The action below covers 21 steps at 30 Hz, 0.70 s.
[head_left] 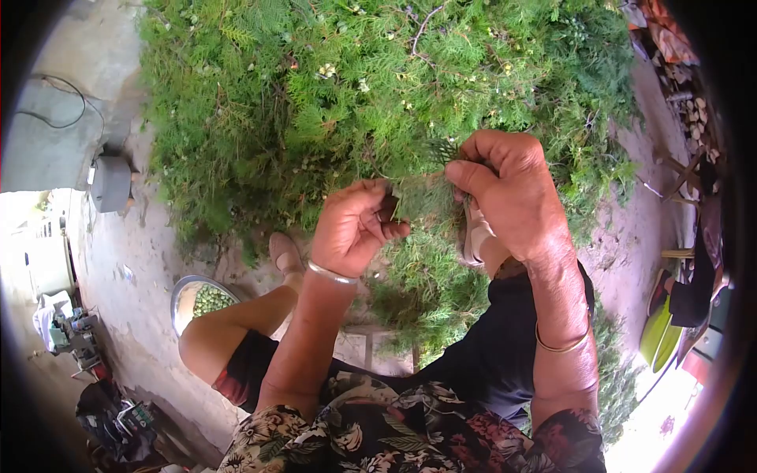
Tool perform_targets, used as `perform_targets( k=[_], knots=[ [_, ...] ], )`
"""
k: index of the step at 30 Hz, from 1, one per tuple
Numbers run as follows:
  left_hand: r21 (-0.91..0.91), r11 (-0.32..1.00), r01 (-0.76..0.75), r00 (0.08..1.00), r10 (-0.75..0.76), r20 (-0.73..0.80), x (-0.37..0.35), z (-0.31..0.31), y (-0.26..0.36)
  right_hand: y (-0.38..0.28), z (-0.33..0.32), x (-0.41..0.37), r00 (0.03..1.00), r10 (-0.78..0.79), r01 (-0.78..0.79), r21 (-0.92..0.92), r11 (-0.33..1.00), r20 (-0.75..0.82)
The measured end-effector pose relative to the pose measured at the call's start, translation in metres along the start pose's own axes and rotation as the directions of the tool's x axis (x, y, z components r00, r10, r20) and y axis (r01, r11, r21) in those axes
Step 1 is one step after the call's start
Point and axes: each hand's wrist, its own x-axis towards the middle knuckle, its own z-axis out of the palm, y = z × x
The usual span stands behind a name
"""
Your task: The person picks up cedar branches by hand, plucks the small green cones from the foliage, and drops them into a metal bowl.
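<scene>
A small green sprig (426, 197) is stretched between my two hands, its outline partly blurred. My right hand (509, 189) pinches it between thumb and bent fingers at its right end. My left hand (355, 229) is at the left end, palm turned up, fingers curled; what its fingertips hold is hidden or too small to name. Behind and beyond both hands lies a large heap of green conifer branches (315, 102) with small pale cones among the leaves.
A metal basin (177, 303) holding small green cones (210, 301) stands beside my left knee. A grey container (111, 184) is at the left. Another person's dark-clothed leg (697, 276) and a green object (662, 335) show at the right.
</scene>
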Motion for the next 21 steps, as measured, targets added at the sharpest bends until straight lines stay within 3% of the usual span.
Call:
perform_targets(
  k=[5,8,11,13,15,17,19,21],
  knots=[
    [0.017,0.998,-0.064,0.991,0.061,0.121,-0.008,-0.008,-0.013,-0.005,-0.004,0.0,0.999,0.045,-0.045,0.058,0.997,-0.004],
    [-0.133,0.989,-0.06,0.978,0.084,0.188,-0.011,-0.001,-0.015,-0.004,-0.003,0.0,0.999,0.051,-0.051,0.038,0.998,-0.002],
    [-0.116,0.991,-0.065,0.975,0.088,0.205,-0.012,0.006,-0.012,-0.003,-0.002,0.001,0.999,0.036,-0.036,-0.034,0.999,-0.009],
    [0.06,0.996,-0.068,0.97,0.052,0.238,-0.015,0.01,-0.007,-0.001,0.0,0.001,0.999,0.048,-0.048,-0.074,0.996,-0.002],
    [0.093,0.994,-0.058,0.979,0.038,0.198,-0.013,0.012,-0.008,-0.003,0.003,0.0,0.997,-0.035,0.025,-0.157,0.987,-0.062],
    [0.224,0.964,-0.141,0.99,0.142,0.013,-0.007,0.007,-0.007,0.0,0.006,-0.001,1.0,-0.011,0.007,-0.151,0.989,-0.023],
    [0.127,0.985,-0.115,0.992,0.12,-0.034,0.004,-0.007,-0.004,0.007,0.012,-0.003,0.994,-0.107,0.103,-0.153,0.983,-0.018],
    [-0.036,0.99,-0.138,0.964,0.126,-0.233,0.022,-0.046,-0.008,0.002,0.007,-0.005,0.987,-0.148,0.156,-0.159,0.975,0.064]
  ],
)
